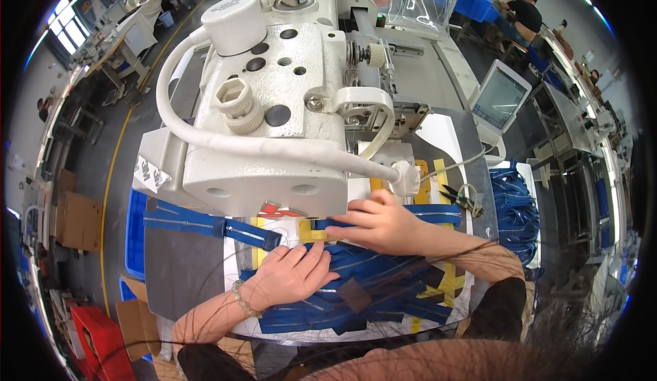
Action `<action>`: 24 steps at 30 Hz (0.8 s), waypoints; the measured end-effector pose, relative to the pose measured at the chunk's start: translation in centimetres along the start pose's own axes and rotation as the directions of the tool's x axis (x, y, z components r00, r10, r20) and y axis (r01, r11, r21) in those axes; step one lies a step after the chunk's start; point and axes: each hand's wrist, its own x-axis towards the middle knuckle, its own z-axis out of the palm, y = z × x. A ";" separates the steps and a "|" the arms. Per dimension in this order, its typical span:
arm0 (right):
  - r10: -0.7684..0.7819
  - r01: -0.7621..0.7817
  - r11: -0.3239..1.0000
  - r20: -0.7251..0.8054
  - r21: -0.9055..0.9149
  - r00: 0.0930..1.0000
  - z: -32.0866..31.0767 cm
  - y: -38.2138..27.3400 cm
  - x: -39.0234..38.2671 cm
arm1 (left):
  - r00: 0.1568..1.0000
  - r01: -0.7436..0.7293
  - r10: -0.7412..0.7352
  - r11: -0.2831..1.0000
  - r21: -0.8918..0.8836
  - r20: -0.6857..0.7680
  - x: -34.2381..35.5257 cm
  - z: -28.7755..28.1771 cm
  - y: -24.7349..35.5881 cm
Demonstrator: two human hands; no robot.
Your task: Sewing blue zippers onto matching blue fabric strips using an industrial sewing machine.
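Beneath the head of a white industrial sewing machine (274, 165), my right hand (376, 225) has its fingers bent and pressed on a blue zipper (434, 212), which runs out to the right behind the hand. Its fingertips are at a small yellow plate (313, 232). My left hand (291, 275), with a beaded bracelet on the wrist, lies palm down with fingers stretched out on a heap of blue zippers (369, 278) with metal teeth. Left of the hands, another blue zipper strip (188, 223) lies across the table. The needle area is hidden by the machine head.
Black-handled snips (460, 197) lie right of the machine head. A tilted control screen (501, 95) stands farther back. More blue zippers (514, 210) hang in a bundle at the right. Left are a blue bin (135, 240) and cardboard boxes (79, 206). Other people sit at distant benches.
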 end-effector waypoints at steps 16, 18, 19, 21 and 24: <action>-0.087 0.073 0.981 0.072 0.181 0.994 0.3 1.2 0.6 | 0.998 0.052 -0.055 0.994 -0.092 -0.033 -1.3 0.4 -0.7; -0.085 0.069 0.978 0.073 0.198 0.994 -0.1 1.1 0.7 | 0.998 0.050 -0.055 0.994 -0.099 -0.043 -1.4 0.5 -0.7; -0.086 0.068 0.974 0.072 0.218 0.994 -0.2 1.1 0.8 | 0.998 0.035 -0.040 0.995 -0.094 -0.048 -1.5 0.5 -0.7; 0.035 -0.036 0.977 0.011 0.210 0.999 0.4 1.8 1.3 | 0.998 0.021 -0.026 0.996 -0.091 -0.055 -1.6 0.4 -0.6; 0.231 -0.236 0.972 -0.118 -0.024 0.966 0.4 3.4 2.5 | 0.998 -0.009 0.005 0.997 -0.072 -0.062 -2.0 0.5 -0.3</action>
